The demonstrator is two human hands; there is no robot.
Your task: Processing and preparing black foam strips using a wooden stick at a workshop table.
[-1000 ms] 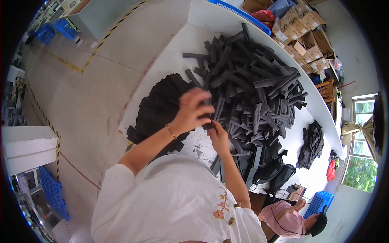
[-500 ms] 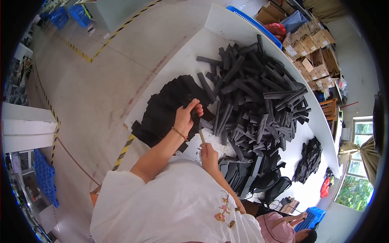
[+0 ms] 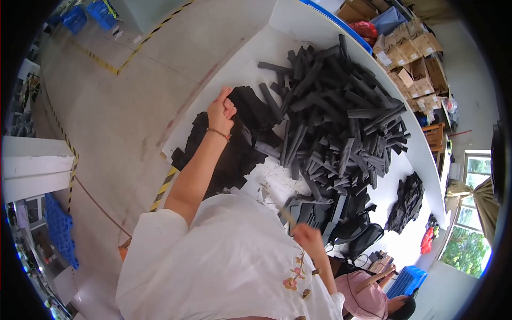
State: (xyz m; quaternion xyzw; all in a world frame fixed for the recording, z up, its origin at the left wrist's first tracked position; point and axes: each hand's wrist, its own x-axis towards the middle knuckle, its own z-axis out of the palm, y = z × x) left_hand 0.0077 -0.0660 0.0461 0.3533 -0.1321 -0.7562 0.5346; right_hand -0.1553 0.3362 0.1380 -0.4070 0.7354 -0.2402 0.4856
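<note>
Black pieces [image 3: 242, 154] lie overlapped in a fanned stack on the white counter [image 3: 248, 69], directly in front of the person and toward the left. To handle them well, I would keep the left hand [image 3: 221, 114] low and ease a piece along the line of its neighbours, so that the layers stay flat and the overlap stays even. Light pressure seems wise, since a hard drag could ruck up several at once. The thin tan stick [image 3: 287, 214] is best kept clear of the stack while the left hand is working there, so its tip does not snag an edge.

The left hand is at the far part of the stack, its fingers curled inward; I cannot tell whether it grips a piece or only rests against one. Its forearm crosses over the middle of the stack. The right hand [image 3: 308, 237] is closed around the stick, somewhat blurred, close to the body and well apart from the stack. Dark grey strips [image 3: 330, 122] lie heaped just beside the stack, to its right.
</note>
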